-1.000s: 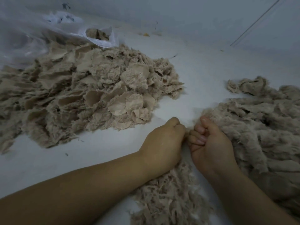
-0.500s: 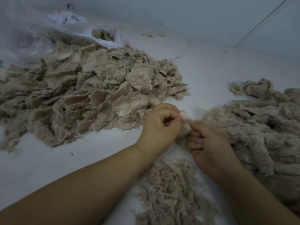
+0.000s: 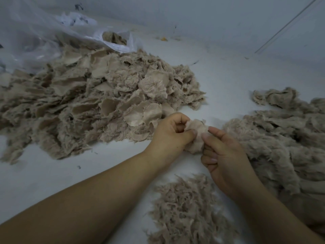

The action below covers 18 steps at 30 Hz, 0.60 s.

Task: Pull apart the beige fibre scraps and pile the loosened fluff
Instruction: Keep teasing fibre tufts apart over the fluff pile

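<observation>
While both hands work at centre, left hand [image 3: 171,133] pinches one beige scrap [image 3: 196,136] | right hand [image 3: 222,155] grips the same scrap's other side, thumb on top | loosened fluff pile [image 3: 189,210] just nearer than scrap | scrap heap [image 3: 91,104] left of scrap, its far edge seemingly under clear plastic bag [image 3: 44,36] | matted fibre mass [image 3: 284,138] right of scrap

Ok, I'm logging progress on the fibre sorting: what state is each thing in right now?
Left hand: pinches one side of the scrap.
Right hand: pinches the other side.
Scrap: held above the table between both hands, not yet torn apart.
Scrap heap: large, spilling from the bag.
Plastic bag: open, lying on its side.
Loosened fluff pile: small, lying below the hands.
Fibre mass: matted, lying on the right.
</observation>
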Each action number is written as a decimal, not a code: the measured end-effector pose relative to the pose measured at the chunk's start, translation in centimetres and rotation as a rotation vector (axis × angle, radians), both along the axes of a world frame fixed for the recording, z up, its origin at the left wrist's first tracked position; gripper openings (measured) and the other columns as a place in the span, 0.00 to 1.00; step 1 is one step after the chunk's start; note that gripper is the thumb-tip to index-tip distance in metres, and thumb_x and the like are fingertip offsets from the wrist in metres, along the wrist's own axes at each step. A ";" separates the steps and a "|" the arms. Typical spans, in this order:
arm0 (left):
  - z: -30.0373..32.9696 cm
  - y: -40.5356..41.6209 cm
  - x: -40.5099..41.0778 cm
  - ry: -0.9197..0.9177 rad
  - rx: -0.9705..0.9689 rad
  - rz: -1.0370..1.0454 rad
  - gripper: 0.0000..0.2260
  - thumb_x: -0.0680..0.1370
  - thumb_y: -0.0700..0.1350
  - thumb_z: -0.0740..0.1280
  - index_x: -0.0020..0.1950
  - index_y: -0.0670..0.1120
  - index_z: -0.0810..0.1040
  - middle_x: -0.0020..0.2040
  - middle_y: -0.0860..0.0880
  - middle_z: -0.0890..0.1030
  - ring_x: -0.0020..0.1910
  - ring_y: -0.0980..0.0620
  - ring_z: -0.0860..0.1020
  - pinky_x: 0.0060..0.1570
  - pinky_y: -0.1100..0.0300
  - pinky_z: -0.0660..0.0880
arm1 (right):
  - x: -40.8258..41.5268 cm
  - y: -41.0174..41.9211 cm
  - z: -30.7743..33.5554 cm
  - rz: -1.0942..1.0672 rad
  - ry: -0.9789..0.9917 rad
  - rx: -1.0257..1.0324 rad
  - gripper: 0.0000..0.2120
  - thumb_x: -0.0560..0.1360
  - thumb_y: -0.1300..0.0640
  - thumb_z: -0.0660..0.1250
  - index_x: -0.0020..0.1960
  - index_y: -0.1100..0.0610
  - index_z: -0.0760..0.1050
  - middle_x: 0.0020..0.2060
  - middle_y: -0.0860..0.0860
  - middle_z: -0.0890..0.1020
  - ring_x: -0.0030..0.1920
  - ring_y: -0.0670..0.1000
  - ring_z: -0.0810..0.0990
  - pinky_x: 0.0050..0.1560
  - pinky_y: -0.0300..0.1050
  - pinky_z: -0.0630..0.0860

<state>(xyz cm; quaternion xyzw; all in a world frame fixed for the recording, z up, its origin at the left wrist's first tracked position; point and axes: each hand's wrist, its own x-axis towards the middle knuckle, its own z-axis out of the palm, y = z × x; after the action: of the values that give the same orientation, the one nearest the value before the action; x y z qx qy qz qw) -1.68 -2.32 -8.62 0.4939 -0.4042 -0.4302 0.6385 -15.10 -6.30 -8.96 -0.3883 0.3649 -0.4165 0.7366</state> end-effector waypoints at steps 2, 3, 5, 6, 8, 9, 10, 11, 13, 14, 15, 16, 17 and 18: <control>0.1 0.0 0.0 0.021 -0.015 0.015 0.09 0.76 0.30 0.67 0.41 0.42 0.75 0.40 0.41 0.77 0.40 0.45 0.75 0.41 0.52 0.73 | -0.1 0.0 0.0 0.047 0.007 -0.028 0.06 0.78 0.62 0.66 0.53 0.58 0.72 0.23 0.45 0.70 0.20 0.41 0.62 0.19 0.33 0.61; 0.2 0.1 0.0 0.038 -0.018 0.017 0.08 0.75 0.30 0.67 0.41 0.42 0.75 0.41 0.40 0.77 0.42 0.45 0.75 0.44 0.51 0.72 | -0.1 0.0 0.0 0.078 0.010 -0.055 0.04 0.76 0.59 0.68 0.48 0.57 0.74 0.23 0.45 0.69 0.20 0.41 0.61 0.19 0.33 0.61; 0.2 0.2 0.0 0.047 -0.023 -0.004 0.04 0.73 0.32 0.69 0.42 0.38 0.76 0.41 0.40 0.75 0.42 0.44 0.73 0.44 0.50 0.71 | -0.2 0.2 0.0 0.104 0.018 -0.099 0.05 0.70 0.56 0.70 0.40 0.57 0.77 0.22 0.45 0.69 0.20 0.41 0.60 0.19 0.33 0.60; 0.2 0.2 0.0 0.041 -0.021 -0.021 0.05 0.72 0.34 0.69 0.43 0.34 0.74 0.40 0.40 0.74 0.41 0.45 0.72 0.42 0.51 0.70 | -0.2 0.3 0.0 0.101 0.018 -0.111 0.05 0.69 0.56 0.70 0.37 0.57 0.77 0.22 0.46 0.70 0.20 0.41 0.60 0.20 0.33 0.60; 0.4 0.3 0.1 0.046 0.019 -0.062 0.10 0.70 0.38 0.68 0.43 0.31 0.73 0.38 0.42 0.71 0.37 0.46 0.68 0.36 0.55 0.66 | -0.2 0.4 -0.1 0.107 0.018 -0.119 0.06 0.68 0.56 0.70 0.34 0.57 0.76 0.21 0.47 0.70 0.20 0.41 0.60 0.20 0.34 0.59; 0.6 0.3 0.2 0.048 0.043 -0.083 0.11 0.70 0.39 0.69 0.43 0.32 0.73 0.36 0.42 0.70 0.35 0.46 0.68 0.34 0.57 0.66 | -0.2 0.4 -0.1 0.113 0.023 -0.118 0.07 0.68 0.57 0.70 0.34 0.58 0.75 0.21 0.47 0.68 0.20 0.42 0.59 0.20 0.34 0.59; 0.8 0.4 0.3 0.040 0.060 -0.104 0.11 0.72 0.41 0.71 0.44 0.33 0.75 0.35 0.43 0.71 0.33 0.48 0.69 0.32 0.60 0.66 | -0.2 0.5 -0.1 0.122 0.040 -0.127 0.08 0.68 0.58 0.70 0.34 0.58 0.73 0.21 0.47 0.66 0.20 0.42 0.59 0.20 0.34 0.59; 0.8 0.4 0.4 0.017 0.081 -0.122 0.11 0.74 0.42 0.72 0.46 0.34 0.77 0.34 0.43 0.73 0.31 0.50 0.71 0.30 0.62 0.68 | -0.2 0.4 -0.1 0.134 0.065 -0.149 0.09 0.70 0.61 0.70 0.34 0.59 0.72 0.21 0.47 0.66 0.21 0.42 0.59 0.21 0.35 0.59; 0.8 0.4 0.5 -0.032 0.108 -0.130 0.12 0.75 0.44 0.72 0.47 0.34 0.78 0.35 0.42 0.76 0.30 0.50 0.73 0.29 0.63 0.68 | -0.2 0.6 -0.1 0.154 0.117 -0.208 0.12 0.75 0.66 0.67 0.34 0.59 0.73 0.22 0.47 0.67 0.22 0.43 0.60 0.22 0.34 0.60; 0.8 0.3 0.4 -0.044 0.110 -0.121 0.12 0.75 0.43 0.72 0.46 0.33 0.78 0.36 0.40 0.76 0.31 0.48 0.73 0.31 0.62 0.68 | -0.2 0.6 0.0 0.164 0.133 -0.227 0.14 0.76 0.68 0.65 0.33 0.58 0.74 0.22 0.47 0.69 0.22 0.42 0.61 0.22 0.34 0.61; 0.7 0.3 0.4 -0.041 0.107 -0.109 0.13 0.75 0.42 0.72 0.46 0.31 0.77 0.37 0.39 0.76 0.33 0.46 0.72 0.34 0.58 0.68 | -0.1 0.7 0.0 0.171 0.141 -0.231 0.16 0.77 0.69 0.64 0.31 0.57 0.75 0.22 0.47 0.69 0.23 0.42 0.61 0.22 0.34 0.61; 0.5 0.2 0.3 -0.018 0.099 -0.092 0.14 0.75 0.40 0.72 0.46 0.28 0.76 0.38 0.38 0.76 0.36 0.44 0.71 0.36 0.53 0.68 | -0.1 0.7 0.1 0.171 0.146 -0.225 0.19 0.77 0.70 0.63 0.29 0.56 0.76 0.23 0.48 0.69 0.22 0.42 0.61 0.22 0.34 0.61; 0.4 0.2 0.2 0.017 0.091 -0.068 0.14 0.75 0.38 0.72 0.46 0.26 0.74 0.39 0.38 0.76 0.38 0.44 0.72 0.38 0.51 0.68 | 0.0 0.7 0.1 0.167 0.146 -0.211 0.22 0.77 0.71 0.63 0.27 0.54 0.76 0.23 0.48 0.69 0.22 0.42 0.61 0.22 0.33 0.61; 0.3 0.1 0.2 0.052 0.081 -0.036 0.13 0.75 0.37 0.72 0.46 0.26 0.74 0.39 0.38 0.76 0.38 0.43 0.73 0.40 0.51 0.69 | 0.0 0.7 0.1 0.159 0.138 -0.195 0.24 0.77 0.71 0.62 0.26 0.53 0.76 0.23 0.49 0.69 0.22 0.42 0.62 0.21 0.33 0.61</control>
<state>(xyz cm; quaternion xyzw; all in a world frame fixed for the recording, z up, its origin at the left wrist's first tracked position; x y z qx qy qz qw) -1.47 -2.22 -8.34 0.5007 -0.3786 -0.4701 0.6204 -15.10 -5.58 -8.83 -0.5134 0.3408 -0.3624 0.6992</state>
